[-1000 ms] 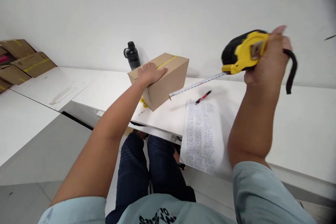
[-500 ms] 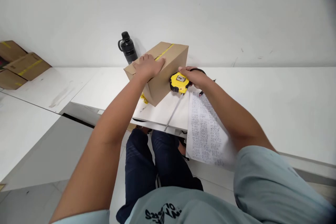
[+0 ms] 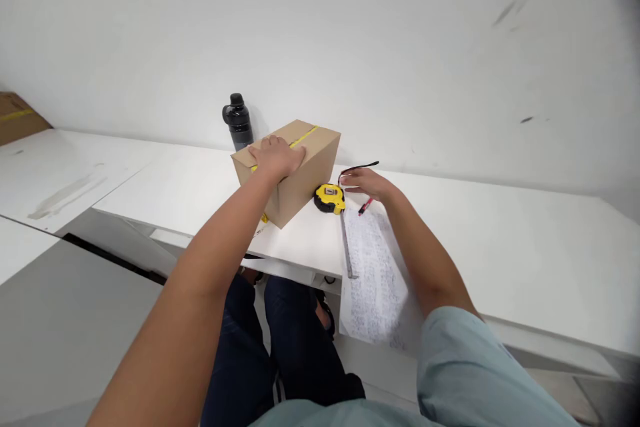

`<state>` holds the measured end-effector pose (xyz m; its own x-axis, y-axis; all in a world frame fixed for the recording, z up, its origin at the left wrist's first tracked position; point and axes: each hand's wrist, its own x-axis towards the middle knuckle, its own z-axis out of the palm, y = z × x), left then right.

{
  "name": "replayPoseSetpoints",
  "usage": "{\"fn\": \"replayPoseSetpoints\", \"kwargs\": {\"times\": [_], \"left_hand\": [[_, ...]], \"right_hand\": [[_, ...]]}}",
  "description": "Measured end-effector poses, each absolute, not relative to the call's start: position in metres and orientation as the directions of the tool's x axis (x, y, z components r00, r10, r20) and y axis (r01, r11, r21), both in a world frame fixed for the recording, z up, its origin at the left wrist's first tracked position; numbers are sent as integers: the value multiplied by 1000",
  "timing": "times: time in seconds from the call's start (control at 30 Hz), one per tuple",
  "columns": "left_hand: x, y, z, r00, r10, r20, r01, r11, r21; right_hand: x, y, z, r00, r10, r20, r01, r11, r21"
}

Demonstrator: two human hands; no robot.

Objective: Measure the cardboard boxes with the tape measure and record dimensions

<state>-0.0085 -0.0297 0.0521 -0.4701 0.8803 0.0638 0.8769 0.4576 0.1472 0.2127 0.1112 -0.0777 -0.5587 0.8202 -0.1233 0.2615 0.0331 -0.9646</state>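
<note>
My left hand (image 3: 277,157) spans the top of a taped cardboard box (image 3: 306,175), fingers near its far-left edge and thumb at its right edge, holding it on the white table. Against the box's right side sits a yellow and black tape measure (image 3: 330,198), its metal blade (image 3: 347,247) partly out and reaching toward the table's front edge. Just right of the tape measure, my right hand (image 3: 367,183) is open, with fingers apart beside its black wrist strap (image 3: 361,166). Below that hand lies a red and black pen (image 3: 365,206) at the top of a handwritten sheet (image 3: 373,273).
A black bottle (image 3: 238,123) stands behind the box, near the wall (image 3: 400,47). Another cardboard box (image 3: 20,117) is at the far left. The handwritten sheet hangs over the front edge of the white table (image 3: 500,247). A grey surface (image 3: 75,320) lies at lower left.
My right hand has let go of the tape measure, which now rests on the table, its blade lying over the sheet's edge. My left hand stays on the box. The view has shifted right.
</note>
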Motion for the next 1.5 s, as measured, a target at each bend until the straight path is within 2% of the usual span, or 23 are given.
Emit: {"fn": "replayPoseSetpoints", "kwargs": {"times": [0.07, 0.1, 0.13, 0.2, 0.23, 0.27, 0.3, 0.33, 0.43, 0.5, 0.6, 0.67, 0.7, 0.73, 0.8, 0.83, 0.87, 0.97, 1.1, 1.2, 1.3, 1.5], "left_hand": [[-9, -29, 50, -460, 885, 72, 881, 445, 164], [-9, -28, 49, -458, 886, 77, 881, 441, 169], [-10, -27, 49, -458, 885, 83, 881, 440, 172], [-10, -26, 48, -464, 881, 90, 879, 444, 173], [-10, -25, 48, -466, 880, 89, 878, 447, 171], [-11, -25, 49, -466, 880, 87, 878, 448, 169], [-11, -24, 49, -465, 881, 87, 879, 447, 167], [-11, -24, 50, -462, 883, 86, 880, 445, 164], [-11, -22, 52, -454, 886, 91, 885, 436, 165], [-12, -22, 53, -450, 887, 102, 887, 431, 165], [-13, -21, 54, -443, 890, 106, 891, 424, 160], [-14, -21, 55, -444, 891, 100, 891, 426, 156], [-14, -21, 56, -446, 889, 99, 890, 429, 156], [-13, -21, 56, -451, 887, 101, 887, 434, 156], [-11, -21, 58, -465, 880, 100, 880, 447, 158], [-10, -22, 58, -472, 876, 96, 876, 455, 160], [-8, -22, 59, -480, 873, 88, 872, 463, 160], [-6, -23, 61, -486, 872, 62, 869, 474, 142], [-7, -22, 61, -475, 878, 52, 876, 467, 120], [-9, -21, 60, -478, 877, 46, 874, 470, 121], [-8, -20, 61, -487, 872, 41, 870, 480, 114], [-7, -20, 60, -490, 871, 42, 867, 481, 131]], "right_hand": [[239, 127, -77, -503, 863, -53, 332, 136, -933], [251, 132, -79, -434, 901, -20, 453, 198, -869], [262, 136, -83, -388, 921, 33, 597, 278, -752], [280, 133, -94, -422, 902, 87, 831, 424, -359], [287, 129, -100, -472, 880, 62, 866, 475, -157], [292, 123, -105, -511, 860, 13, 860, 511, -5], [296, 117, -109, -528, 848, -37, 844, 529, 87], [299, 112, -112, -532, 844, -64, 834, 536, 133], [300, 108, -112, -590, 805, -63, 790, 591, 160], [299, 115, -109, -635, 768, -82, 757, 640, 130], [298, 123, -109, -622, 778, -87, 777, 627, 55], [303, 120, -113, -576, 818, 1, 817, 575, -35], [308, 114, -116, -533, 842, 83, 824, 539, -176], [313, 107, -119, -467, 868, 171, 784, 496, -373], [326, 86, -125, -312, 912, 265, 533, 399, -747], [332, 74, -128, -266, 929, 257, 403, 350, -846], [337, 63, -130, -260, 939, 227, 341, 309, -888], [344, 36, -136, -291, 947, 137, 302, 227, -926], [336, 22, -139, -390, 917, 80, 157, 152, -976], [330, 19, -137, -360, 933, -2, 268, 102, -958], [328, 15, -133, -265, 964, 3, 381, 107, -918], [326, 11, -128, -239, 971, 21, 401, 118, -908]]}}
